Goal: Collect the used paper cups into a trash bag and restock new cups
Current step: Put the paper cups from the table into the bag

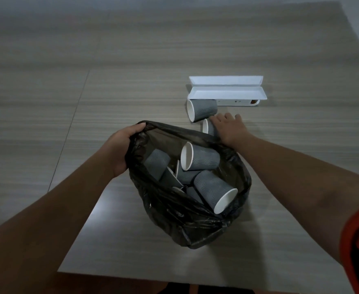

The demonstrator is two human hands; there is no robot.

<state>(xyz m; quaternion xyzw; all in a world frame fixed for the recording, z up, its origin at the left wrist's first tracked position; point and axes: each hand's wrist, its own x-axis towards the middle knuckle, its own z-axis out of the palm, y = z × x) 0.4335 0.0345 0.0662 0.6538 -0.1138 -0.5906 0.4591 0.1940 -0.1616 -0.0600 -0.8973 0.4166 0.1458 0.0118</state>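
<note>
The right hand (pixel 227 128) is covering most of a small grey ribbed paper cup (pixel 206 126), its fingers going unseen. The crumpled black plastic trash bag (pixel 195 225) is hiding the lower cups. An orange sleeve (pixel 358 240) is running off the right edge.

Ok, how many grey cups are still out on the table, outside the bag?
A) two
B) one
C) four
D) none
A: one cup lies on its side by the white tray, and the right hand grips a second cup just beyond the trash bag.
</note>
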